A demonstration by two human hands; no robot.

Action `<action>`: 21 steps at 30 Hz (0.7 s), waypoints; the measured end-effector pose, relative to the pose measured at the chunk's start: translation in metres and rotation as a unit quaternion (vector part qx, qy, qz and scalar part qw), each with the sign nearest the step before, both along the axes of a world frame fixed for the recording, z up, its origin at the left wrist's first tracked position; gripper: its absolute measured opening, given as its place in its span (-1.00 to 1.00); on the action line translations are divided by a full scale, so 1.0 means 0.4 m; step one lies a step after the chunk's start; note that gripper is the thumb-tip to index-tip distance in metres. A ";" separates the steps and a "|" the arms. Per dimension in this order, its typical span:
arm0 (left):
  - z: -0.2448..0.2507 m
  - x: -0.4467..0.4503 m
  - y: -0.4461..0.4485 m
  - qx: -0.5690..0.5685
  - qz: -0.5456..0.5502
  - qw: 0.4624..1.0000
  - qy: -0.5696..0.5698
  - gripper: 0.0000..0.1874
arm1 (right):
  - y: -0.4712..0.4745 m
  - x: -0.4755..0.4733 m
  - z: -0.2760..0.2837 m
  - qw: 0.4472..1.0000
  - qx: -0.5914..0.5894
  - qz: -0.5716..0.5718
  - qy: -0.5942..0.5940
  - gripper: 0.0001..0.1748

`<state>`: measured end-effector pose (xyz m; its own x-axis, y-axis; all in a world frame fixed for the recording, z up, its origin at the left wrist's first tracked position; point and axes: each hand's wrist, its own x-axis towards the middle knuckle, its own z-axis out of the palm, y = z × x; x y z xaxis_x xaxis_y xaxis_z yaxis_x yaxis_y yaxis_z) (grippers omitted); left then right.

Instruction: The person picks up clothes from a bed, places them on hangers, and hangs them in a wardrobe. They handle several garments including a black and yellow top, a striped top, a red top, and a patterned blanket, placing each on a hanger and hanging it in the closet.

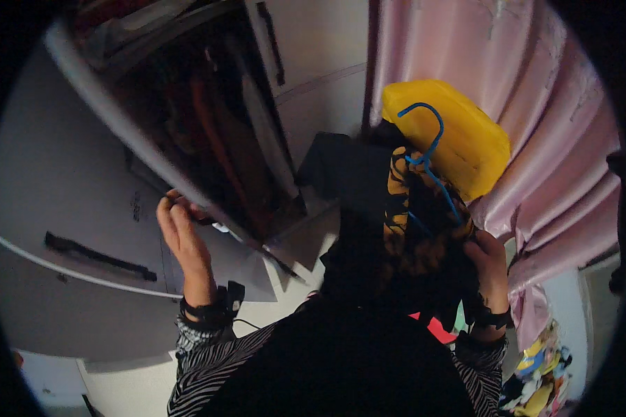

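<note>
My left hand (185, 245) is at the pale edge of an open wardrobe door (120, 125), its fingers bent around that edge. Their tips are partly hidden. In my right hand (489, 260) is the side of a dark garment (395, 229) with an orange-brown pattern. A blue clothes hanger (440, 130) sits in its neck opening, the hook sticking out above the collar. The garment's lower part merges with the dark area before my body. Beyond the door, several clothes (208, 120) hang inside the shadowed wardrobe.
A yellow object (459, 135), perhaps plastic, stands behind the hanger against a shiny pink curtain (542, 172). A black door handle (99, 256) juts out at left. Low on the right lies a colourful heap (540, 370). Pale floor (130, 385) shows at lower left.
</note>
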<state>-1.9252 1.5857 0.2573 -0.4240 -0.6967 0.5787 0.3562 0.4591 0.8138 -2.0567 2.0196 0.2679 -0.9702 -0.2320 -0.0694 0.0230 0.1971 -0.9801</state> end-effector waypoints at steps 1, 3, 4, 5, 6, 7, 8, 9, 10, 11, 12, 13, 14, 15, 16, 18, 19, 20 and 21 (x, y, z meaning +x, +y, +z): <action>-0.013 0.033 0.004 -0.046 0.068 0.996 0.024 -0.60 | -0.006 -0.019 0.004 0.999 0.032 0.002 -0.018 -0.76; -0.040 0.082 -0.004 -0.055 0.124 0.989 0.052 -0.46 | -0.022 -0.040 0.010 0.999 -0.014 0.028 0.006 -0.78; -0.056 0.100 -0.006 -0.051 0.170 0.983 0.042 -0.41 | -0.026 -0.044 0.016 0.999 -0.022 0.042 0.013 -0.78; -0.071 0.128 -0.006 -0.036 0.200 0.979 0.030 -0.38 | -0.029 -0.044 0.021 0.997 -0.046 0.066 0.018 -0.78; -0.079 0.158 -0.004 -0.034 0.227 0.973 0.015 -0.36 | -0.029 -0.041 0.028 0.994 -0.057 0.093 0.029 -0.76; -0.079 0.181 0.000 -0.035 0.259 0.965 -0.001 -0.33 | -0.026 -0.040 0.035 0.994 -0.052 0.087 0.032 -0.76; -0.076 0.204 0.004 -0.024 0.286 0.958 -0.019 -0.31 | -0.022 -0.035 0.043 0.992 -0.064 0.102 0.037 -0.75; -0.077 0.215 0.021 -0.072 0.305 0.950 0.014 -0.32 | -0.014 -0.036 0.051 0.986 -0.095 0.128 0.046 -0.75; -0.072 0.222 0.037 -0.087 0.335 0.937 0.043 -0.33 | -0.008 -0.037 0.059 0.987 -0.095 0.127 0.021 -0.73; -0.063 0.222 0.050 -0.124 0.356 0.924 0.067 -0.34 | -0.002 -0.040 0.065 0.984 -0.112 0.137 0.004 -0.71; -0.051 0.212 0.063 -0.192 0.459 0.867 -0.001 -0.36 | 0.003 -0.045 0.072 0.979 -0.135 0.154 -0.014 -0.69; -0.038 0.206 0.076 -0.243 0.520 0.819 -0.012 -0.36 | 0.008 -0.048 0.077 0.980 -0.125 0.156 -0.007 -0.68; -0.025 0.192 0.087 -0.310 0.581 0.751 -0.041 -0.35 | 0.010 -0.055 0.082 0.979 -0.120 0.163 -0.001 -0.68; -0.008 0.177 0.094 -0.389 0.637 0.663 -0.062 -0.34 | 0.010 -0.057 0.085 0.978 -0.112 0.175 -0.002 -0.67; 0.005 0.146 0.099 -0.386 0.642 0.659 -0.070 -0.31 | 0.010 -0.062 0.087 0.982 -0.100 0.162 -0.002 -0.68; 0.039 0.109 0.113 -0.280 0.628 0.725 -0.046 -0.33 | 0.004 -0.063 0.086 0.986 -0.077 0.146 -0.013 -0.68; 0.062 0.092 0.121 -0.295 0.630 0.718 -0.027 -0.38 | 0.003 -0.063 0.085 0.986 -0.089 0.140 -0.032 -0.69; 0.085 0.076 0.129 -0.288 0.642 0.710 0.019 -0.42 | -0.001 -0.062 0.082 0.984 -0.109 0.135 -0.048 -0.69; 0.101 0.026 0.144 -0.286 0.538 0.778 0.154 -0.46 | -0.002 -0.061 0.080 0.975 -0.144 0.156 -0.068 -0.70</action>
<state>-1.9150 1.6434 0.2975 0.4462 -0.1440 0.8833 -0.3477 0.8815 0.3194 -2.0810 2.0186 0.2997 -0.8354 -0.5437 -0.0807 0.1397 -0.0681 -0.9878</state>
